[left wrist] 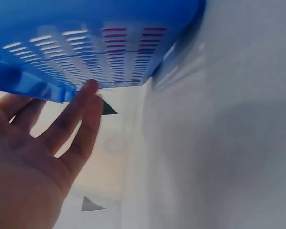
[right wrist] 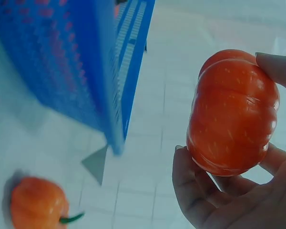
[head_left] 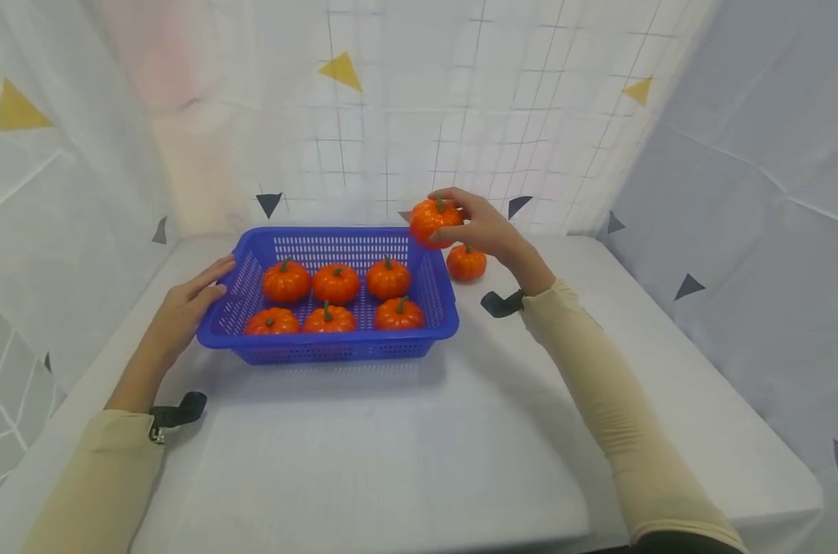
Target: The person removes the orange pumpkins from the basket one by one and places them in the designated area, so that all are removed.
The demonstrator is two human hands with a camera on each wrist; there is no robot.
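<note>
Right of centre in the head view, the right hand (head_left: 485, 225) pinches a glossy orange ribbed pumpkin (head_left: 432, 223) between thumb and fingers, raised near the upper right corner of a blue slatted plastic basket (head_left: 328, 337). At left, the left hand (head_left: 185, 308), fingers nearly straight, touches the basket's rim. Six similar pumpkins (head_left: 335, 285) sit inside, and another orange pumpkin (head_left: 466, 264) rests right of it on the white-covered table (head_left: 363, 454).

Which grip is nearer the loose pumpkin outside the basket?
Right. The right grip is close to that loose pumpkin, holding another pumpkin above the table; the left grip is farther off, at the opposite, left end of the basket.
</note>
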